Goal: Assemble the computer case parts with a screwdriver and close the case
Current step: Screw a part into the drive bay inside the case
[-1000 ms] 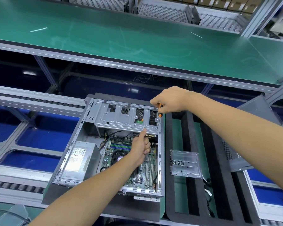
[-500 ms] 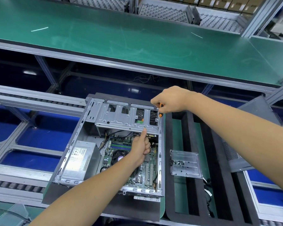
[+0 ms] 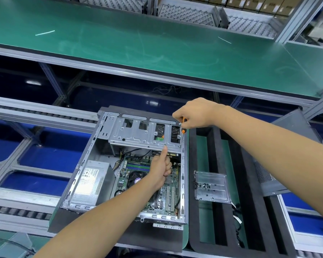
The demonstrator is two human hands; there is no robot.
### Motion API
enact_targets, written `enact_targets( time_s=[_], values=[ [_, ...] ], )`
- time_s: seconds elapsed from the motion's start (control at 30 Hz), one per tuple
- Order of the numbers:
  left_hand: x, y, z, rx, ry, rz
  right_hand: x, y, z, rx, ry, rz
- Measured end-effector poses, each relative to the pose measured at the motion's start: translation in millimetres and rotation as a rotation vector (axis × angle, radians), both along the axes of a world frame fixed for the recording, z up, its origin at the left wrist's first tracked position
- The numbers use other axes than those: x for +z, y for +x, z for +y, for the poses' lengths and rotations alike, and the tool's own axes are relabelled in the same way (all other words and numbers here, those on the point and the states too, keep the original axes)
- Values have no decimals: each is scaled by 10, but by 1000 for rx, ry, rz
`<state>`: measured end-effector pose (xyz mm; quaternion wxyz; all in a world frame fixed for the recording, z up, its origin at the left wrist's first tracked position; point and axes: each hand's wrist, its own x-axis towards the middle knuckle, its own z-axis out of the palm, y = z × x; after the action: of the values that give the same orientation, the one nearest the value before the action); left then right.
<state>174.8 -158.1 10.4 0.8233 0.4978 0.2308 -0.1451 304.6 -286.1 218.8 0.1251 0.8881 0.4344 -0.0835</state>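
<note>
Nothing has shifted since a moment ago: your right hand (image 3: 196, 113) still has its fingers wrapped round the orange-handled screwdriver (image 3: 183, 128), upright at the right corner of the drive cage (image 3: 138, 135) in the open computer case (image 3: 93, 164). Your left hand (image 3: 161, 169) thumbs the cage's front edge. The cage is thin, stiff stamped steel with sharp rims; steady it by the flat, not the motherboard (image 3: 157, 190)
</note>
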Motion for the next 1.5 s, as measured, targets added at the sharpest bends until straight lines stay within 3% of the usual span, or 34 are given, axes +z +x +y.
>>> enact_targets(
  time_s=[1.5],
  values=[
    [32, -9, -10, 2, 2, -13, -46, 30, -16, -21, 15, 18]
  ],
)
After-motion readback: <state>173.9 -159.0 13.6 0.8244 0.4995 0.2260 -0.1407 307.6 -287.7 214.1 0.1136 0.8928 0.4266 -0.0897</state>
